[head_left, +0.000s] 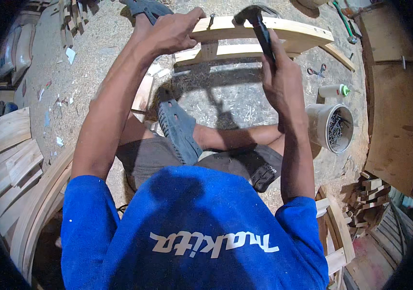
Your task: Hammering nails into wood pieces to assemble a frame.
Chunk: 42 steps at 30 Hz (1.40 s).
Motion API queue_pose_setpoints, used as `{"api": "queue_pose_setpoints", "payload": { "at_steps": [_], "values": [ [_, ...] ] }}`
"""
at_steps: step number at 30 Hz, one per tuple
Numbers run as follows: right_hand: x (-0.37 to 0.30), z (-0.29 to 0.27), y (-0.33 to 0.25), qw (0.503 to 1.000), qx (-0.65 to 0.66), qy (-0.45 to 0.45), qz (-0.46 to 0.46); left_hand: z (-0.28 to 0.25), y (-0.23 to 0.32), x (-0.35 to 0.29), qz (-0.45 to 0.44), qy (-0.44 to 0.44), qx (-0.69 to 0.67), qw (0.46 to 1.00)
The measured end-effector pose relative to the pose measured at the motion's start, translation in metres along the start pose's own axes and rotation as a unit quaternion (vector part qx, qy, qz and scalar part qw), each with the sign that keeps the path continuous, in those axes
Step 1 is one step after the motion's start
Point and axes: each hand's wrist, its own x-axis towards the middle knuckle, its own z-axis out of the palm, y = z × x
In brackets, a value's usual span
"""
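Note:
My right hand (pixel 283 79) is closed around the black handle of a claw hammer (pixel 263 36). The hammer's dark head is over the top edge of a pale wooden frame (pixel 288 30), which has two long boards joined by short cross pieces. Left of the hammer head, a nail (pixel 211 21) sticks up from the upper board, apart from the hammer. My left hand (pixel 180 33) grips the left end of that board beside the nail, with its fingertips partly hidden behind the wood.
To the right stand a white bucket (pixel 316 126) of nails, a white bottle with a green cap (pixel 331 91), scissors (pixel 321 73) and a green-handled tool (pixel 344 21). Curved boards (pixel 37 212) lie at left. Wood offcuts (pixel 373 191) are piled at lower right. Shavings cover the floor.

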Motion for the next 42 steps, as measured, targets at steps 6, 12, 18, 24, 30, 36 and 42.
{"api": "queue_pose_setpoints", "payload": {
  "at_steps": [6,12,18,24,30,36,42],
  "values": [
    [0.000,-0.063,-0.052,0.989,0.122,0.080,-0.021,0.006,-0.002,0.007,0.015,0.058,-0.029,0.998],
    [0.014,-0.058,-0.065,0.973,0.114,0.115,-0.165,0.019,-0.009,0.009,0.037,0.104,-0.029,0.993],
    [0.010,-0.030,-0.035,0.997,0.015,-0.077,0.025,0.007,-0.003,0.011,0.030,0.093,-0.028,0.995],
    [0.014,-0.100,-0.073,0.917,0.216,0.255,-0.216,0.010,0.001,0.006,0.014,0.077,-0.029,0.997],
    [0.003,-0.015,-0.044,0.991,-0.095,-0.075,-0.054,0.010,0.003,0.003,0.025,0.103,-0.035,0.994],
    [-0.007,-0.082,-0.046,0.968,0.108,0.187,-0.124,0.014,0.009,0.002,0.019,0.082,-0.040,0.996],
    [0.005,-0.067,-0.065,0.974,-0.016,0.124,-0.188,0.021,0.006,0.002,0.033,0.099,-0.043,0.994]
  ]
}}
